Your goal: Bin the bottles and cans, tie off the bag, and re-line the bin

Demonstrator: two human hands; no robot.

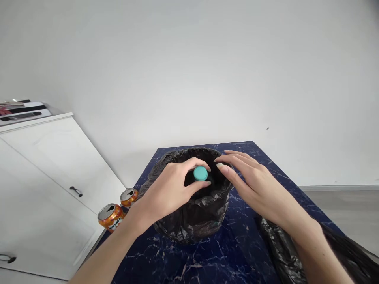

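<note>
A bin lined with a black plastic bag (189,221) stands on the blue marbled table. Over its opening, my left hand (174,181) is closed with thumb and fingers around a round teal cap (200,173); whatever lies under the cap is lost in the dark of the bin. At the right rim is my right hand (251,177), its fingers apart and nothing between them. I cannot tell whether its fingertips touch the bag.
Two opened orange drink cans (111,217) stand left of the bin. A black plastic bag (284,252) lies by my right forearm on the blue table (213,260). A white cabinet (50,177) is at the left, and a white wall (207,79) rises behind.
</note>
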